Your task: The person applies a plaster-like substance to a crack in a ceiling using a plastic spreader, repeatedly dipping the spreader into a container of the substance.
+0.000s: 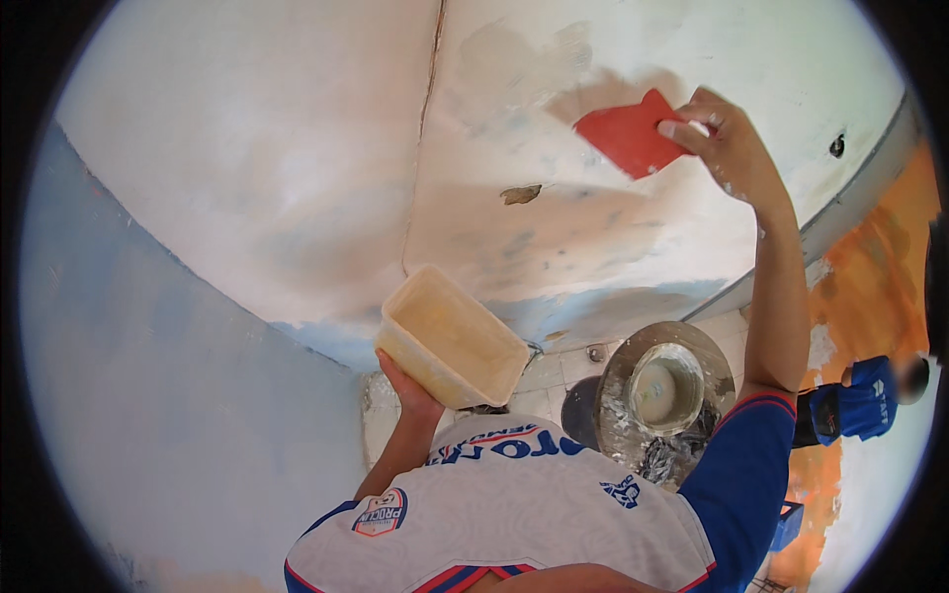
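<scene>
The red scraper (633, 136), flat and angular with pale specks along its edge, is up by the patchy wall (336, 148), pinched between thumb and fingers in the right hand's (730, 136) closed grip. The left hand (407, 387) holds a tilted cream tub (420, 362), rectangular, yellowish inside, its grip wrapped against the side.

the scraper (633, 136) looks like smooth plastic, the tub (420, 366) like dull, smeared plastic. the wall (326, 148) is matt and patchy, rough around its hole (521, 195); the shirt (514, 509) is printed cloth.
</scene>
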`<state>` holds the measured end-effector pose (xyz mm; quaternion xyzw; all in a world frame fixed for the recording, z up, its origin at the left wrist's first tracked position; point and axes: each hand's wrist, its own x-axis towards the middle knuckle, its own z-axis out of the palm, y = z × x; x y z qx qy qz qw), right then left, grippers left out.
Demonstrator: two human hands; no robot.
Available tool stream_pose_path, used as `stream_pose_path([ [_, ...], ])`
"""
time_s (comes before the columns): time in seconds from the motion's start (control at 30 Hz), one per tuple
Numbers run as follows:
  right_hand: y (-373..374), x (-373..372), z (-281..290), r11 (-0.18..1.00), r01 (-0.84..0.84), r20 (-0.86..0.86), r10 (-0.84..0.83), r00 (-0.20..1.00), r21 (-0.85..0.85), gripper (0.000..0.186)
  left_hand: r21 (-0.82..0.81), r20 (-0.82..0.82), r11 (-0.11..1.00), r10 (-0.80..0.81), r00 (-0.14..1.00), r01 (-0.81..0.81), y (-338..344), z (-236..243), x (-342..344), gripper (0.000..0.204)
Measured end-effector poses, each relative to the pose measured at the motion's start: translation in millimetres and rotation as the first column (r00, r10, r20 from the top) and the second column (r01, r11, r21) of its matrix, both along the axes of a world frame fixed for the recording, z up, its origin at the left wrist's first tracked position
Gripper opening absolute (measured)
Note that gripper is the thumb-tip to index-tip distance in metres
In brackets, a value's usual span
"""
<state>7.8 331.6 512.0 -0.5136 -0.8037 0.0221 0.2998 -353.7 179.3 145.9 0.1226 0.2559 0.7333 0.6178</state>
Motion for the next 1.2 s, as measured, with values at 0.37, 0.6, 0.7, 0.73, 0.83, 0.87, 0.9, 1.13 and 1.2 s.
stream_pose_path([
  [0.37,58.4,-56.2,-56.9,0.898,-0.227,-0.11,0.287,0.952,0.376,0.026,0.077,0.017,0.996,0.041,0.999,-0.042,13.8,8.8,20.3,0.083],
  [0.6,60.5,-53.4,-66.8,0.794,-0.136,-0.234,0.332,0.914,0.593,0.026,0.05,0.077,0.982,0.18,0.981,-0.184,19.3,-8.1,30.4,0.083],
  [0.7,70.2,-60.0,-73.3,0.912,-0.034,-0.397,0.211,0.893,0.408,0.024,0.06,0.043,0.973,0.219,0.975,-0.221,18.6,-14.0,38.5,0.083],
  [0.73,78.4,-51.7,-69.4,0.818,0.083,-0.444,0.221,0.869,0.57,0.024,0.032,0.018,0.964,0.264,0.964,-0.264,17.3,-13.6,40.6,0.083],
  [0.83,69.0,-46.7,-65.1,0.858,0.078,-0.776,0.415,0.475,0.507,0.028,0.03,0.027,0.962,0.27,0.963,-0.27,17.7,-8.1,45.3,0.083],
  [0.87,64.5,-46.1,-72.1,0.864,0.031,-0.616,0.333,0.714,0.503,0.029,0.032,0.035,0.962,0.271,0.962,-0.273,19.0,-9.4,47.1,0.083],
  [0.9,64.9,-47.8,-84.6,0.876,-0.009,-0.405,0.232,0.884,0.483,0.03,0.067,0.043,0.963,0.258,0.965,-0.26,18.9,-10.7,46.2,0.083],
  [1.13,72.2,-42.4,-76.7,0.895,0.12,-0.821,0.332,0.465,0.43,0.031,0.073,0.043,0.938,0.336,0.941,-0.338,20.6,-3.1,49.0,0.081],
  [1.2,67.1,-39.4,-89.8,0.952,0.045,-0.595,0.153,0.789,0.304,0.029,0.072,0.045,0.938,0.337,0.94,-0.34,19.1,2.2,51.4,0.08],
])
